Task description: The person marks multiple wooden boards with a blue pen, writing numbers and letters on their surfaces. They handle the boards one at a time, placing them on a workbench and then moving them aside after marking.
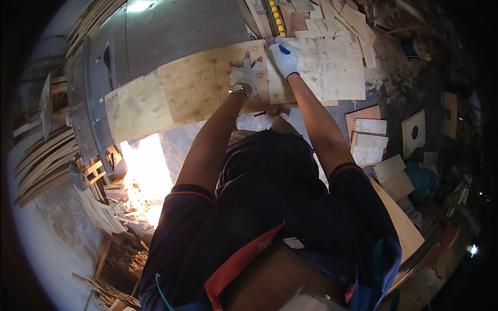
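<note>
A long plywood panel (186, 87) with pencilled marks lies across in front of me, partly over a grey metal machine table. My left hand (245, 76), in a white fingerless glove with a watch at the wrist, rests flat on it with fingers spread. A paler plywood board (330, 74), also bearing handwriting, adjoins or overlaps its right end; which one, I cannot tell. Near the far edge of that seam, my gloved right hand (286, 58) grips a small blue-handled tool (284, 49). Its tip is too small to identify.
The metal table (183, 31) has a slot at left with a dark blade-like shape (106, 58). Yellow rollers (277, 17) and wood offcuts (330, 19) lie beyond. Small panels (369, 130) sit on the floor at right. Wood strips (46, 159) line the left wall.
</note>
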{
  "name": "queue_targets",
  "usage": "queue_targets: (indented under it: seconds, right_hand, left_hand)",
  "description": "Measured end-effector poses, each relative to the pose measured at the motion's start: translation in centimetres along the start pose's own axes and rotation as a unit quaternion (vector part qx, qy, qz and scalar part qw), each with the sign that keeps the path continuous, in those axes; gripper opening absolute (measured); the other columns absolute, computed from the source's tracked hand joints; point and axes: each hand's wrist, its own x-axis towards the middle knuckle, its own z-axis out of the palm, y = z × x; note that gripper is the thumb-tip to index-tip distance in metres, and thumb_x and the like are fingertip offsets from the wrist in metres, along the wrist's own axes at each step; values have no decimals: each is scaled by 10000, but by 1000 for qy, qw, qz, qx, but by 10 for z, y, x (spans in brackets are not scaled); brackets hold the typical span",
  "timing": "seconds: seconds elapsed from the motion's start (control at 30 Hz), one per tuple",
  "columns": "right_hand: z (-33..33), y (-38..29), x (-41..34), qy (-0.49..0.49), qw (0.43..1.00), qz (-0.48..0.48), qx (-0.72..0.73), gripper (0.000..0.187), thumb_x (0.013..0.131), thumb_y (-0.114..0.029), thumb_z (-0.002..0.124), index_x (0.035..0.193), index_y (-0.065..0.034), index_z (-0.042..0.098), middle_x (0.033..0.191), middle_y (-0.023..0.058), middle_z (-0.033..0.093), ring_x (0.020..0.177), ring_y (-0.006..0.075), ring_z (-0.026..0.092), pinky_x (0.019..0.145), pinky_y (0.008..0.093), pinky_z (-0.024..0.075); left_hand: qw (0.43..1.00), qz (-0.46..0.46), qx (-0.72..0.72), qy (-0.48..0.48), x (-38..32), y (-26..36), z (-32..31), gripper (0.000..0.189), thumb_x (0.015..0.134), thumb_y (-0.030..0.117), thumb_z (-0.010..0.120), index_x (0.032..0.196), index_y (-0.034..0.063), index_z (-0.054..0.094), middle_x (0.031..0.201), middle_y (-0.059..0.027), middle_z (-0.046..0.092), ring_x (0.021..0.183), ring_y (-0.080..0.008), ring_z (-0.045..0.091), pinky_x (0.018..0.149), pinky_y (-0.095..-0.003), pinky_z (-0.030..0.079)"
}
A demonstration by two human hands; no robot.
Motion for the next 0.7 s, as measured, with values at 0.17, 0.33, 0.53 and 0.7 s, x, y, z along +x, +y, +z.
queue_targets:
  seconds: [0.17, 0.33, 0.53, 0.7]
  right_hand:
    - [6, 5, 0, 0, 1000, 1, 24, 290, 888, -197, 641, 1099, -7, 700, 982, 170, 739, 910, 284, 713, 848, 342, 535]
    - [-3, -5, -11, -12, 997, -42, -60, 227, 879, -201, 647, 1022, -37, 712, 885, 198, 707, 846, 363, 686, 786, 398, 538]
    - [-29, -25, -85, -43, 998, 44, -11, 192, 890, -163, 634, 993, -18, 705, 825, 149, 706, 773, 244, 694, 736, 333, 529]
    - [-47, -34, -142, -88, 992, 90, -10, 199, 872, -171, 633, 980, -15, 693, 767, 155, 675, 708, 248, 664, 690, 344, 515]
  left_hand:
    - [1000, 2, -3, -8, -2, 1, -1, 1550, 478, 610, 946, 1635, 350, -52, 1718, -142, -19, 1414, -386, 475, 1176, -646, 300]
    - [1000, 7, -1, 8, 1, 0, 3, 1542, 485, 619, 939, 1638, 338, -47, 1718, -146, -20, 1446, -369, 437, 1174, -648, 299]
    - [1000, 2, -5, 12, 2, 1, 4, 1532, 489, 602, 946, 1635, 351, -40, 1718, -138, -12, 1461, -371, 412, 1183, -650, 288]
    - [1000, -3, -16, -17, -4, -2, -6, 1534, 484, 598, 951, 1632, 363, -38, 1719, -126, -2, 1467, -369, 402, 1185, -656, 283]
